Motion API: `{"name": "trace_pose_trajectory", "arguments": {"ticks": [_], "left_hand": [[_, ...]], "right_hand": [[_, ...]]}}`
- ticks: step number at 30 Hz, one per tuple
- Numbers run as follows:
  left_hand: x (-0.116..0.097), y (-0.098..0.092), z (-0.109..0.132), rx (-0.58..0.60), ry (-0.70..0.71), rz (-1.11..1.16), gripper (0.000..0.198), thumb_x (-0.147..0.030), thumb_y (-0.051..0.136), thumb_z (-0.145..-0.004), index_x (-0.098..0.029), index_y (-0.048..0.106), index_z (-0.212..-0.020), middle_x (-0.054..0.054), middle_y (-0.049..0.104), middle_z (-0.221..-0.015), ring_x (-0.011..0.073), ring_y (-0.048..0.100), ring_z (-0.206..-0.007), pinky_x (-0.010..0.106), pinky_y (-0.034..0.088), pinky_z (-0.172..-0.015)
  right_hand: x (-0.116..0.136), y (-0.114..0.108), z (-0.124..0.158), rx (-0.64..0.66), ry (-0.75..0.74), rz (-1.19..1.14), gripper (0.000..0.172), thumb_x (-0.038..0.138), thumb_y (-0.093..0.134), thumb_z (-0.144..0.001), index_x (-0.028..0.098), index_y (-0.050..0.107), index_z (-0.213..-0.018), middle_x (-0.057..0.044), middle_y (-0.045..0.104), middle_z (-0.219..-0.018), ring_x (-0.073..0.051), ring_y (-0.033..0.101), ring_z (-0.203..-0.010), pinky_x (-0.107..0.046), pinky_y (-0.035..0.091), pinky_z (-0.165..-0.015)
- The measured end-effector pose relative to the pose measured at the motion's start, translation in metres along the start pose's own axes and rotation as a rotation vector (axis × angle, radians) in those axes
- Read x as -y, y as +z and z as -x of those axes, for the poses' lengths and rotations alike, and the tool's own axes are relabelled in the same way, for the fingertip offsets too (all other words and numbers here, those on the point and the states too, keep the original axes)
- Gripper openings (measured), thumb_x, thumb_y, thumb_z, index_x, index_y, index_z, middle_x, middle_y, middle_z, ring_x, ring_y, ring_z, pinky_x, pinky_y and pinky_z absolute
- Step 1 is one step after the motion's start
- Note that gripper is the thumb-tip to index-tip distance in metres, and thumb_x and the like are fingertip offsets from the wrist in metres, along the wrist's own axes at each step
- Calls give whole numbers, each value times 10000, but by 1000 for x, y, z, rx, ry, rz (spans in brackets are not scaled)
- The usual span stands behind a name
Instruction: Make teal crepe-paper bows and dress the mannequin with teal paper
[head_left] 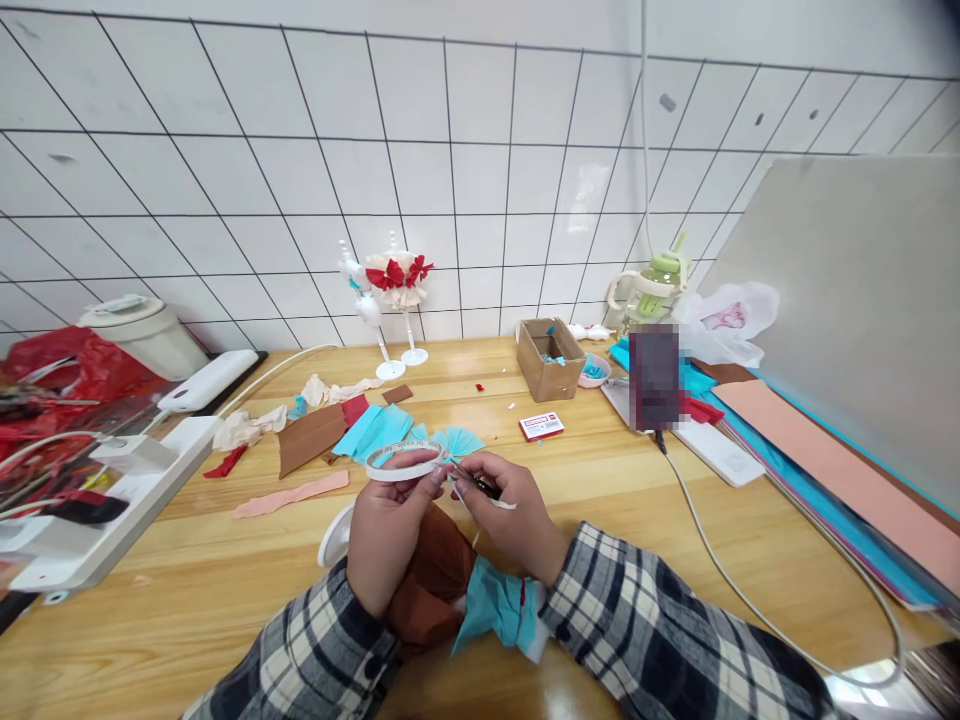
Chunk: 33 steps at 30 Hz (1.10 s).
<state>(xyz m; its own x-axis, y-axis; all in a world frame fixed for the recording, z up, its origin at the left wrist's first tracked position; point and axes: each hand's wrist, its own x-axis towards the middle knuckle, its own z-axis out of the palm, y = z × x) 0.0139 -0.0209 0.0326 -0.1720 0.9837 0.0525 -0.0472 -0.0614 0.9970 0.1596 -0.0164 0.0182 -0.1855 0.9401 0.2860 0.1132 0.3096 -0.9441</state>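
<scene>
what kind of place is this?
Likely a home or small-shop craft bench: a wooden table against a white tiled wall, strewn with teal crepe paper scraps, with a small cardboard box.

the sleeves [637, 625] are plaid in black, white and grey. the left hand [386, 540] holds a white tape roll [403, 461] with faint grey lettering. teal paper [495, 605] and rust-brown paper [431, 580] lie between the wrists. the table [637, 500] is pale yellow wood. on it are a brown sheet [310, 438], a pink strip [291, 494], a red and white small box [541, 427] and a tan cardboard box [550, 358]. the wall tiles [480, 180] are white with dark grout. the bows [397, 272] are red.
</scene>
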Motion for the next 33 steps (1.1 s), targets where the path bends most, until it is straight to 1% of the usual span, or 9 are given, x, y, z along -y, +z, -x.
{"name": "trace_pose_trajectory", "arguments": {"ticks": [5, 8, 12, 14, 16, 20, 23, 28, 33], "left_hand": [[-1, 0, 1, -110, 20, 23, 378, -389, 786, -655, -164, 648, -925, 43, 724, -843, 212, 696, -805, 347, 582, -742], [2, -1, 1, -170, 32, 84, 385, -373, 778, -674, -172, 631, -969, 43, 725, -881, 205, 695, -835, 363, 581, -785], [6, -3, 0, -171, 28, 155, 371, -369, 762, -695, -177, 626, -982, 54, 715, -977, 204, 681, -895, 368, 575, -819], [4, -4, -2, -191, 33, 193, 348, -359, 756, -705, -186, 630, -980, 42, 705, -987, 186, 672, -890, 334, 577, -799], [2, -4, -5, -212, 41, 240, 326, -341, 751, -715, -200, 629, -982, 20, 692, -958, 157, 663, -870, 290, 572, -780], [0, -4, -10, -137, -10, 302, 326, -303, 750, -718, -210, 614, -1000, 0, 663, -942, 120, 646, -861, 235, 554, -771], [2, -2, -10, -93, -42, 261, 373, -292, 773, -681, -199, 601, -999, 3, 658, -913, 128, 643, -845, 254, 549, -776], [3, -1, -9, -107, -28, 184, 440, -317, 799, -628, -201, 596, -1001, -5, 657, -887, 134, 640, -812, 259, 541, -745], [3, -2, -7, -76, -12, 150, 518, -314, 783, -649, -211, 581, -1115, 28, 672, -964, 162, 649, -861, 287, 539, -769]], "right_hand": [[-2, 1, 1, -5, -8, -16, 204, 250, 599, -813, 201, 662, -1001, -23, 694, -861, -162, 638, -771, -273, 504, -730], [-1, 2, 2, 17, -27, 24, 310, 238, 614, -800, 243, 650, -1108, 3, 662, -852, -127, 592, -687, -243, 479, -659], [0, 3, 4, 64, -40, 44, 381, 236, 601, -810, 270, 613, -1189, 30, 635, -760, -114, 550, -630, -223, 445, -607], [0, 2, 3, 33, -32, 59, 361, 243, 587, -820, 257, 614, -1180, 19, 642, -778, -121, 560, -639, -231, 452, -612], [-1, 0, 0, -46, -51, 94, 306, 243, 601, -806, 230, 638, -1109, -14, 653, -872, -142, 588, -720, -255, 476, -674], [-8, -3, -6, -193, -85, 137, 263, 234, 616, -784, 197, 623, -1045, -64, 653, -1001, -196, 600, -927, -316, 482, -836], [-13, -3, -7, -247, -47, 167, 236, 229, 587, -804, 199, 615, -1036, -63, 666, -1000, -199, 610, -924, -334, 483, -843], [-14, -2, -6, -234, -7, 83, 194, 268, 578, -828, 202, 608, -1008, -50, 678, -956, -184, 627, -837, -321, 507, -781], [-12, -6, -8, -301, -68, 191, 214, 291, 594, -827, 204, 597, -1022, -68, 617, -1005, -199, 582, -939, -336, 471, -856]]}}
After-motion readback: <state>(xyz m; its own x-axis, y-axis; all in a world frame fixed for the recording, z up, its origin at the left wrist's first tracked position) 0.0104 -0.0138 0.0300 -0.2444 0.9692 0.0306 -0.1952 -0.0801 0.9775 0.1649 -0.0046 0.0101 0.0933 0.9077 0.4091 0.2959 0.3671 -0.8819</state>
